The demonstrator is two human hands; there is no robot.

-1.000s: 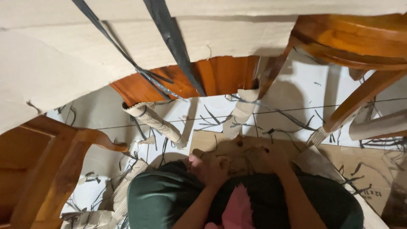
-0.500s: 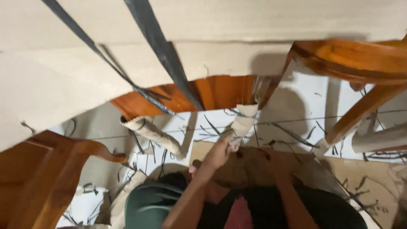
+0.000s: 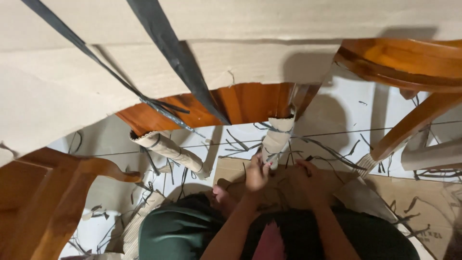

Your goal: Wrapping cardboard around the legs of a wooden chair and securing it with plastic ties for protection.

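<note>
Your left hand [image 3: 257, 173] reaches up to the lower end of the cardboard-wrapped leg [image 3: 277, 137] hanging at 12 o'clock from it. Its fingers are curled at the wrap's torn bottom edge, touching it; whether they pinch it closed you cannot tell, since the hand shows its back to you. Your right hand [image 3: 308, 175] sits just beside it at 3 o'clock, fingers bent downward over the flat cardboard [image 3: 385, 192] on the floor; what it has hold of, if anything, is hidden in shadow.

The leg belongs to a wooden chair [image 3: 240, 101] whose seat is covered by a big cardboard sheet [image 3: 96, 72] crossed by black straps [image 3: 178, 58]. A second wrapped leg [image 3: 171, 151] slants at 9 o'clock from your left hand, well apart from it. Cut strap scraps [image 3: 332, 144] litter the white tiled floor [image 3: 337, 115]. Another bare wooden chair [image 3: 409, 67] stands at 2 o'clock, and more wood [image 3: 57, 192] lies at 8 o'clock. Your knees in dark green cloth [image 3: 178, 231] fill the bottom.
</note>
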